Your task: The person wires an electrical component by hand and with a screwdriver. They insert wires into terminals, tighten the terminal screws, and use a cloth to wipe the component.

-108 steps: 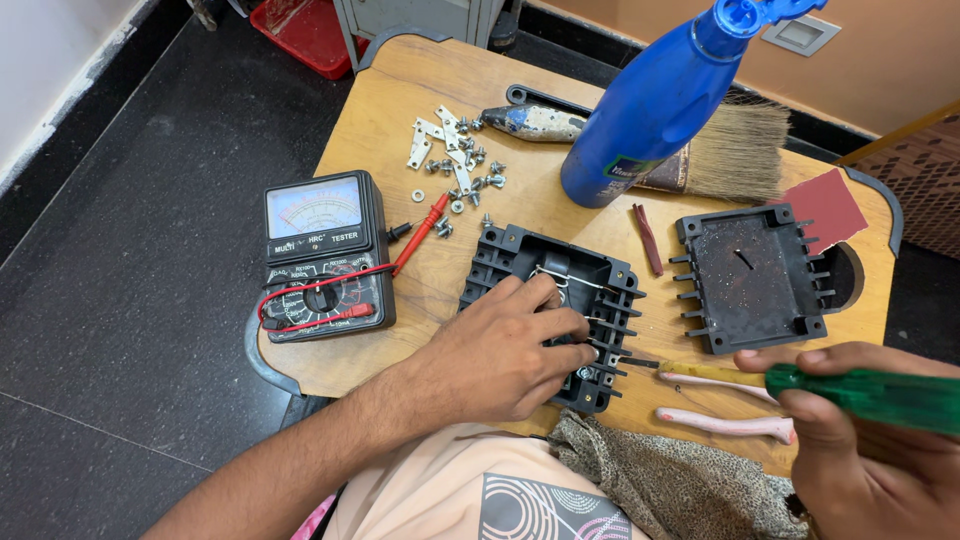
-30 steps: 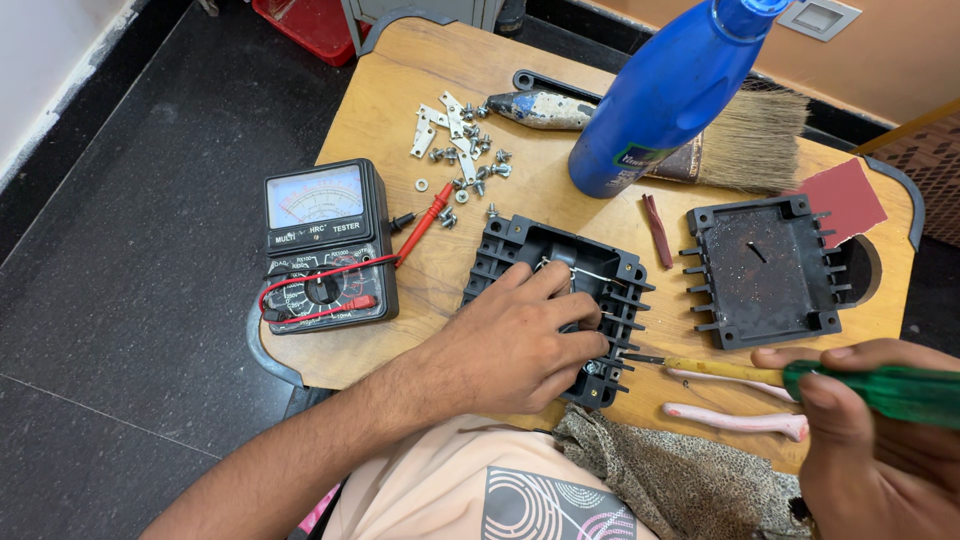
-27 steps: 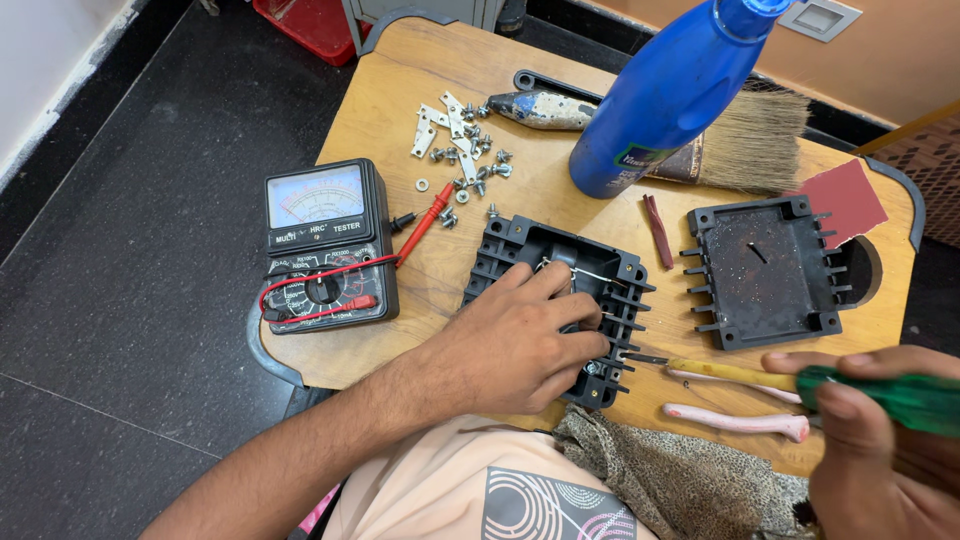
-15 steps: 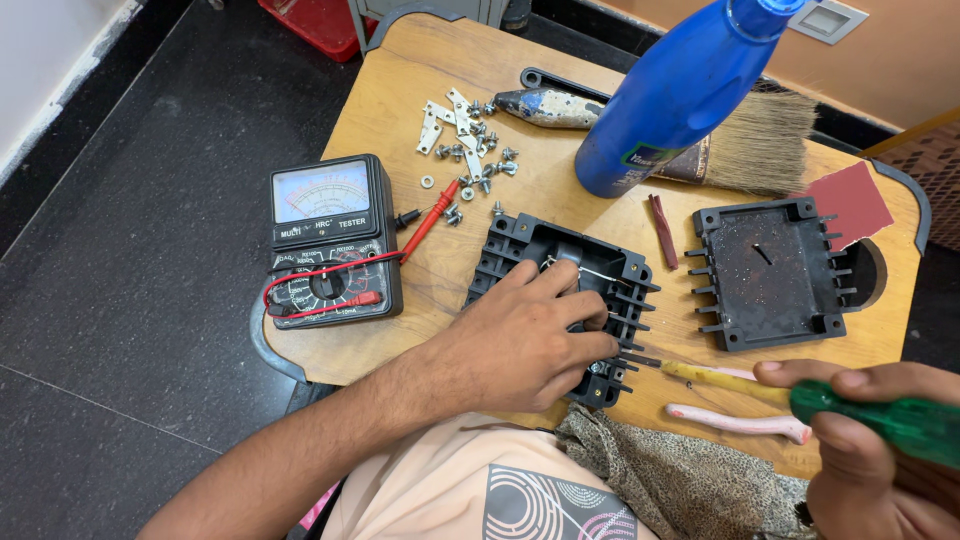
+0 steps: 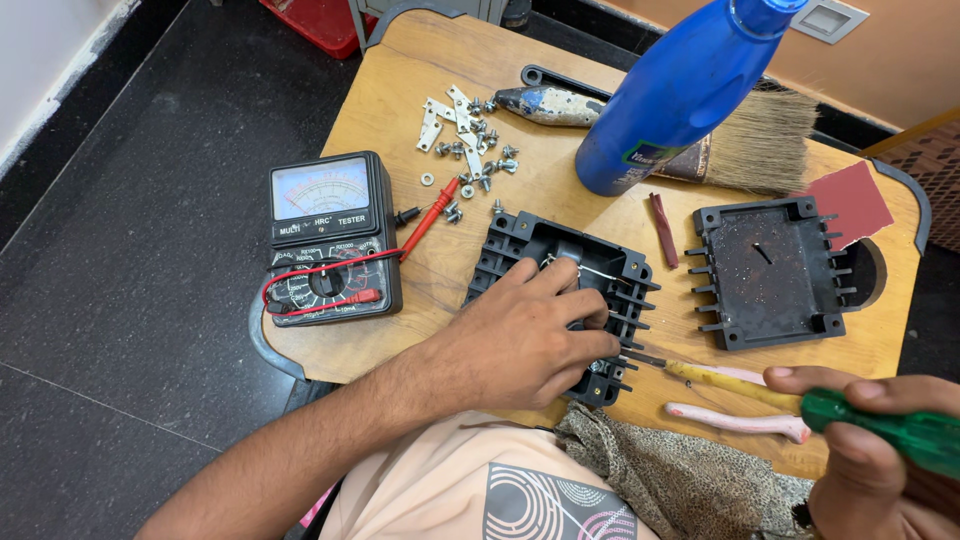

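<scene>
My left hand (image 5: 520, 335) presses down on an open black plastic housing (image 5: 520, 240) on the wooden desk (image 5: 400, 130), fingers reaching inside it among thin wires. My right hand (image 5: 875, 450) grips a green-handled screwdriver (image 5: 900, 432) at the lower right, held above the desk edge. Pliers with pale yellow and pink handles (image 5: 740, 400) lie between the two hands, jaws touching the housing's lower corner. The housing's black cover (image 5: 772, 270) lies apart to the right.
An analog multimeter (image 5: 330, 240) with red probe leads sits at the left. Several loose screws and metal brackets (image 5: 465, 140) lie at the back. A blue bottle (image 5: 680, 90), paintbrush (image 5: 740, 140), red sandpaper (image 5: 850, 200) and patterned cloth (image 5: 680, 470) are nearby.
My right hand with the screwdriver has drifted slightly lower and right. My left hand stays on the housing, fingers shifting a little.
</scene>
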